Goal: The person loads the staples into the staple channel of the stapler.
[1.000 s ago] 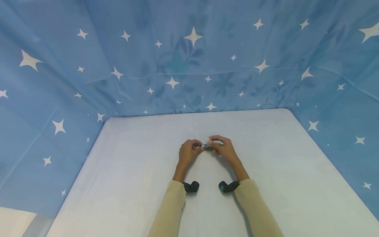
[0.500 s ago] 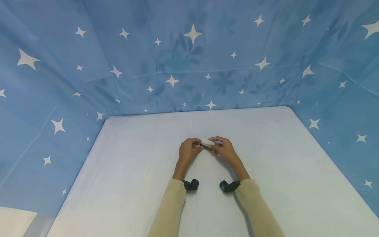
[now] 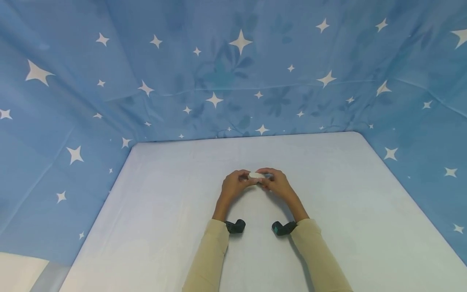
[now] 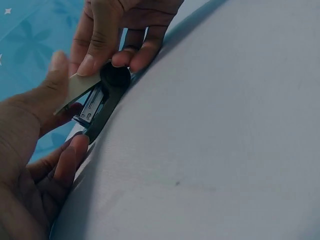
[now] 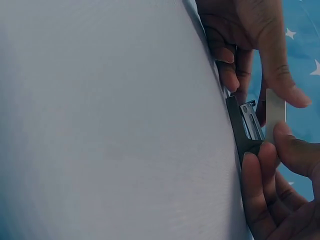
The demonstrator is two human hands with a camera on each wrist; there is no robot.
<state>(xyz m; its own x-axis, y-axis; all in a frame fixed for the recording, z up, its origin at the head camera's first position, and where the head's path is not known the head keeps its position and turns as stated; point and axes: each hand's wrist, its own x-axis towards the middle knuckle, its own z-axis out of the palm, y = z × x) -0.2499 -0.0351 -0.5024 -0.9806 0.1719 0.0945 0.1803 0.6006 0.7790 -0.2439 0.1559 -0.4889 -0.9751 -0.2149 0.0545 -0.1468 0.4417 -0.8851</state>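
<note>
Both hands hold a small stapler low over the white table. In the head view its pale top faces up. The left wrist view shows the pale top arm, the metal staple magazine and the dark base, the top standing apart from the magazine. My left hand grips the front end, thumb on the pale top and fingers at the base tip. At the hinge end my right hand pinches the stapler between thumb and fingers. Fingers hide parts of it.
A white-covered table spreads around the hands. Blue star-patterned cloth hangs behind it and along both sides. Dark wrist cameras sit at both sleeve cuffs.
The stapler's pale top has swung down over the metal magazine, which showed from above a second ago. My left thumb has moved right onto the stapler. My right hand keeps its hold.
</note>
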